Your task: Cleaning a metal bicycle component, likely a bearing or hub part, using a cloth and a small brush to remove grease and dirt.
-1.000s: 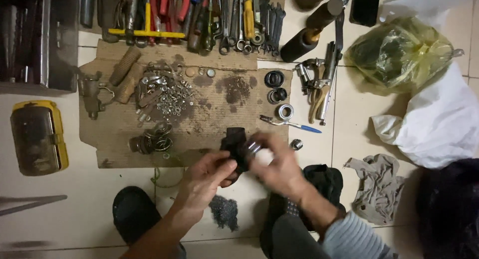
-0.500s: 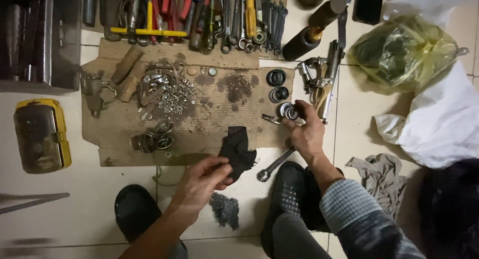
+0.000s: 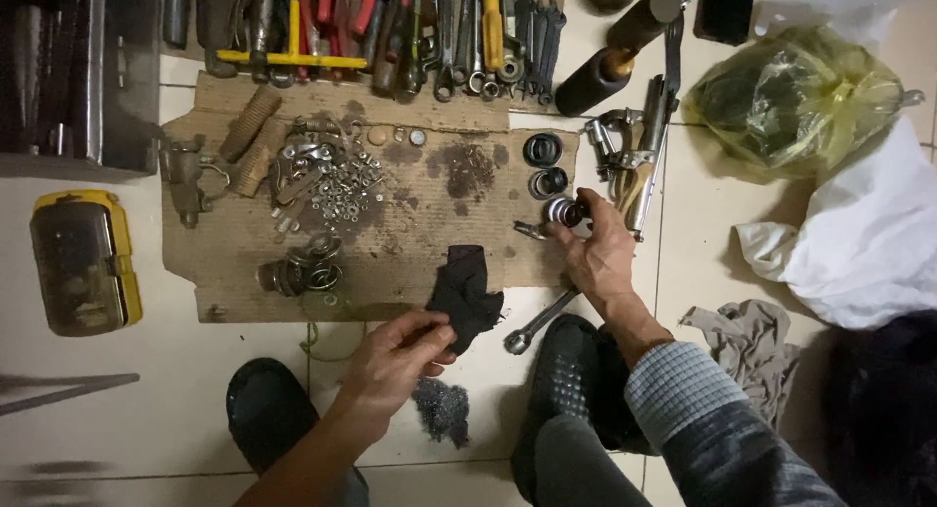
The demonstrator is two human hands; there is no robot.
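makeshift floor workshop, wrenches (image 3: 508, 29), greasy cardboard (image 3: 390, 234)

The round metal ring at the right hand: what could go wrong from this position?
1. The right hand grips the metal ring only with fingertips; it might slip and roll off the cardboard.
2. The wrench lies beside the forearm and could be knocked.
3. The black rag in the left hand might drag loose nuts along.

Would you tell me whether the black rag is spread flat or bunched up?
Bunched up: the black rag hangs crumpled from the left hand, its top resting on the cardboard.
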